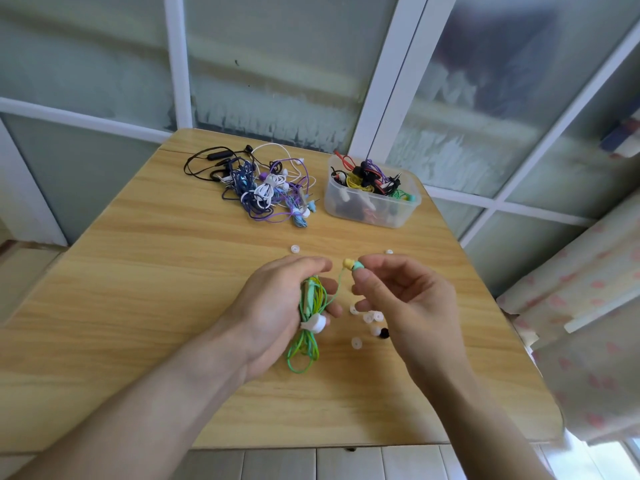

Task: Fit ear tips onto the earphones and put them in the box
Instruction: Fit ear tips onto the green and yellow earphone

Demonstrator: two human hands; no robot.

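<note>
Left grip: my left hand [277, 306] is curled round the coiled green earphone cable [309, 299], held above the table [138, 289]; a white wrap [314, 323] binds the coil just below my fingers.

Right grip: my right hand [398, 299] pinches the mint earbud [353, 265] between thumb and forefinger, its yellowish end pointing away from me; the other fingers are loosely curled and hold nothing.

Ear tip on bud: I cannot tell whether that yellowish end is a seated tip or the bare nozzle.

Loose ear tips: a small scatter of clear ones [372, 317] and a black one [383, 333] lies on the table under my right hand; two more [295, 249] sit farther out.

Box: the clear plastic box [372, 199] stands well apart at the far right, already part-filled with wound earphones.

Waiting pile: tangled earphones [266, 185] lie left of the box.

Risk, tip: a half-seated tip could pop off once I let go, I judge.

Risk, cable: the thin lead between my hands is short, so a tug could pull the bud out of my pinch.

Risk, scatter: my right wrist hangs over the loose tips; a low sweep could knock them off the table.
</note>
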